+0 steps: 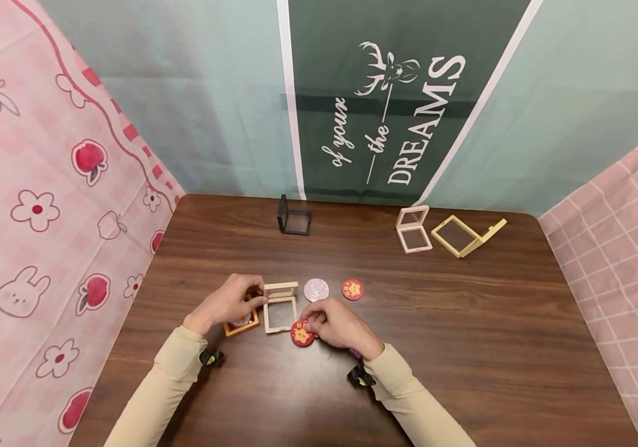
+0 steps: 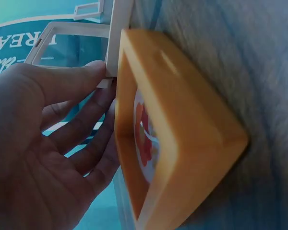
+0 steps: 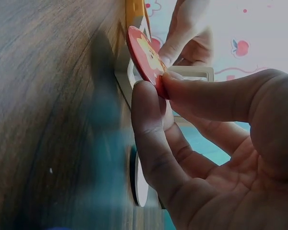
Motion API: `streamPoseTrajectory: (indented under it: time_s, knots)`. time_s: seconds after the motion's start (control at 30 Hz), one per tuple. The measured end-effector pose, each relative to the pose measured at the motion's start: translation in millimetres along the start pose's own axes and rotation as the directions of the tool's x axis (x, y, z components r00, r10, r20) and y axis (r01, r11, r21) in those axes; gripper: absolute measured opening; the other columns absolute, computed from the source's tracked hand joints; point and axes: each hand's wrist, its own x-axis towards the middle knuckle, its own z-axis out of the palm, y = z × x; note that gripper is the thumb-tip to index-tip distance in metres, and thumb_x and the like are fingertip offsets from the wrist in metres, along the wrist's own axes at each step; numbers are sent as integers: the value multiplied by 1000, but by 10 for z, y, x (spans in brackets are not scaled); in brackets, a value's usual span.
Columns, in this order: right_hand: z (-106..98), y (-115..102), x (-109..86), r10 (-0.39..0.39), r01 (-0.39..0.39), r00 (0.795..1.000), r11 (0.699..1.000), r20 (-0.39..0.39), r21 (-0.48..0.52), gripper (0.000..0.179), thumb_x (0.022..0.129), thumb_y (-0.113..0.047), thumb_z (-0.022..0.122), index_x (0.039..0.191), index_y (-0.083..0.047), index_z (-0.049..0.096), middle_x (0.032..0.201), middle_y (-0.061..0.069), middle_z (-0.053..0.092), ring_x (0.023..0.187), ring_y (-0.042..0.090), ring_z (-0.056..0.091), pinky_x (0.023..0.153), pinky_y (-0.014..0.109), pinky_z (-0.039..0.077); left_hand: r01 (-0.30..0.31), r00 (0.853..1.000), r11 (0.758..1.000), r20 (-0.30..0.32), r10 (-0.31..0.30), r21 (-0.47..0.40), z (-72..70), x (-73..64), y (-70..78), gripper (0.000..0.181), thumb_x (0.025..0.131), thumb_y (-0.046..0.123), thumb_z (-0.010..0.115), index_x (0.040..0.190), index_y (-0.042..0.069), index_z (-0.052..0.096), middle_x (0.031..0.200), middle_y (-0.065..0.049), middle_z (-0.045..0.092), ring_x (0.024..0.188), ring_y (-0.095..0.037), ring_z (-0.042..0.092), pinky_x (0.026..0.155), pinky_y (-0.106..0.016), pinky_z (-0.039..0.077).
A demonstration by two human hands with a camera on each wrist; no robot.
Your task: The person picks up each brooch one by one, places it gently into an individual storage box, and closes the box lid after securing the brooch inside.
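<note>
Rim-only pinch is the way imo: the right hand (image 1: 337, 321) has the red badge (image 1: 300, 336) between thumb and fingertip, just left of its palm, while the left hand (image 1: 234, 299) pinches the open cream frame (image 1: 278, 330) near the hinge, which should stop it sliding. Badge is thin, round and red, with a yellow star.

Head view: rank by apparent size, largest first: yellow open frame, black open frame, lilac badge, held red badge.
1. Yellow open frame
2. Black open frame
3. Lilac badge and held red badge: too alike to rank
</note>
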Motion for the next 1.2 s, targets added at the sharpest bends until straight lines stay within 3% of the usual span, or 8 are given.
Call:
streamPoseTrajectory:
  time_s: [0.1, 0.23, 0.43, 0.6, 0.73, 0.87, 1.2]
  knots:
    - [15, -4, 5, 7, -7, 1000, 1000, 1, 3, 11, 95, 1, 73, 100, -6, 79, 79, -2, 71, 69, 3, 60, 64, 20, 51, -13, 1000, 1000, 3, 13, 25, 37, -25, 7, 9, 102, 11, 73, 95, 14, 68, 73, 0, 63, 55, -7, 56, 49, -25, 48]
    - [24, -10, 5, 0, 0, 1000, 1000, -3, -5, 12, 95, 2, 72, 100, -6, 80, 79, -3, 70, 71, 4, 61, 66, 20, 52, -56, 997, 991, -38, 60, 120, 89, -35, 25, 14, 98, 12, 78, 90, 17, 68, 78, 4, 62, 67, -7, 54, 59, -23, 46]
    - [43, 1, -3, -26, 26, 999, 999, -20, -25, 14, 93, 4, 71, 98, -6, 79, 78, -3, 70, 70, 4, 61, 65, 20, 52, -58, 996, 984, -54, 68, 168, 171, -60, 89, 15, 94, 11, 80, 89, 16, 68, 79, 3, 63, 68, -8, 56, 58, -23, 47]
    - [65, -6, -9, -15, 15, 999, 1000, -30, -17, 10, 93, 1, 75, 98, -6, 79, 78, -3, 70, 69, 5, 61, 63, 20, 51, -101, 991, 969, -61, 118, 226, 239, -79, 129, 16, 90, 10, 82, 89, 18, 67, 78, 2, 63, 72, -14, 57, 63, -24, 45]
    - [73, -4, -2, 3, -2, 1000, 1000, -26, 29, 5, 94, 0, 77, 98, -4, 78, 79, -1, 71, 67, 4, 63, 60, 20, 52, -136, 986, 968, -69, 153, 209, 271, -84, 154, 18, 88, 7, 81, 87, 17, 67, 79, 3, 62, 72, -14, 57, 63, -24, 44]
    - [83, -9, 19, 25, -23, 999, 996, -25, 81, 3, 94, -2, 78, 97, -2, 76, 79, 0, 72, 65, 8, 67, 59, 20, 53, -134, 986, 974, -73, 149, 184, 288, -78, 167, 19, 87, 4, 81, 86, 16, 66, 78, 7, 60, 69, -12, 56, 61, -22, 44]
    - [105, -9, 84, 49, -46, 997, 998, -58, 50, 5, 93, -6, 81, 95, -5, 78, 77, -3, 71, 64, 2, 61, 59, 20, 51, -134, 986, 973, -69, 149, 189, 303, -56, 184, 19, 85, 3, 81, 84, 15, 66, 76, 5, 60, 67, -11, 55, 60, -22, 43]
